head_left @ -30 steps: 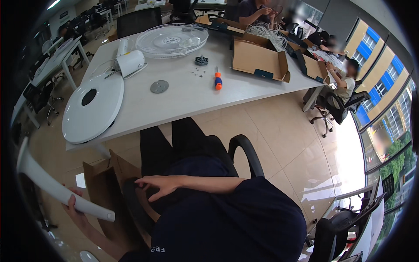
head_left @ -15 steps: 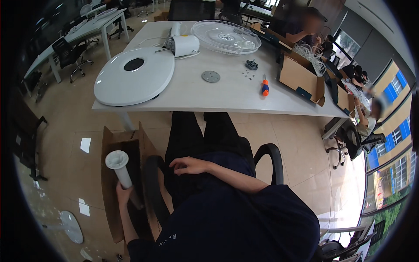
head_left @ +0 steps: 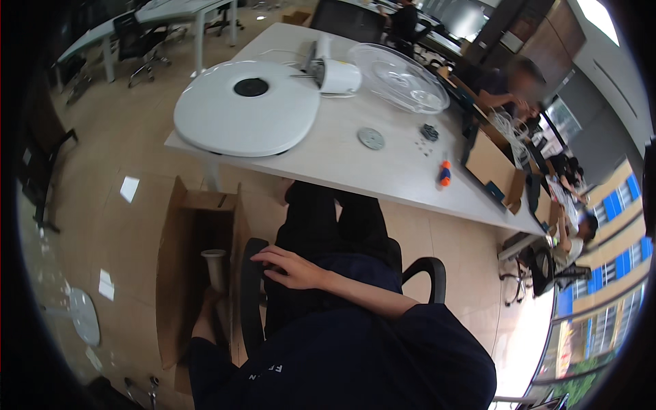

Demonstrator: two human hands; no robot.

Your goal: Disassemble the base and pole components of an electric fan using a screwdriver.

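Left grip (head_left: 208,307) seemingly holds white tube (head_left: 216,272) inside box (head_left: 175,273), right grip (head_left: 290,268) loose at armrest (head_left: 252,301).

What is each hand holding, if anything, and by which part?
Left hand: the white tube, gripped on its shaft below the flared end, inside the cardboard box. Right hand: nothing.
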